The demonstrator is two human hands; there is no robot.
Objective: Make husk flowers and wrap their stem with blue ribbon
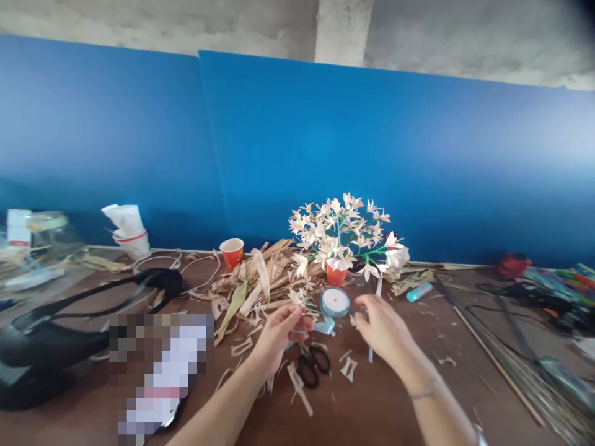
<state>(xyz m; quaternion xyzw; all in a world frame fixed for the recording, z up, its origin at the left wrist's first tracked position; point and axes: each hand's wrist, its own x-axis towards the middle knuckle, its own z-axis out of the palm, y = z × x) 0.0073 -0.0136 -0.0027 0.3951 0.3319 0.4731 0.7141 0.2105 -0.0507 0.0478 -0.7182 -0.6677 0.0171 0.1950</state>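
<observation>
My left hand (279, 331) is closed in a pinch on a small cream husk flower (297, 297) and a strip of light blue ribbon. My right hand (379, 325) is just to the right, fingers curled, pinching the ribbon strand (370, 354) that hangs below it. Between and behind the hands lies a spool of light blue ribbon (334, 302). Black-handled scissors (312, 364) lie on the brown table (381, 409) just below my left hand. A bouquet of cream husk flowers (344, 232) stands in an orange cup (335, 275) behind the spool.
Dried corn husks (253, 282) pile up left of the bouquet, near a red paper cup (232, 253). A black bag (51, 341) lies at left. Thin wires and sticks (520, 365) spread at right, with a small teal lighter (419, 292). A blue wall (325, 155) backs the table.
</observation>
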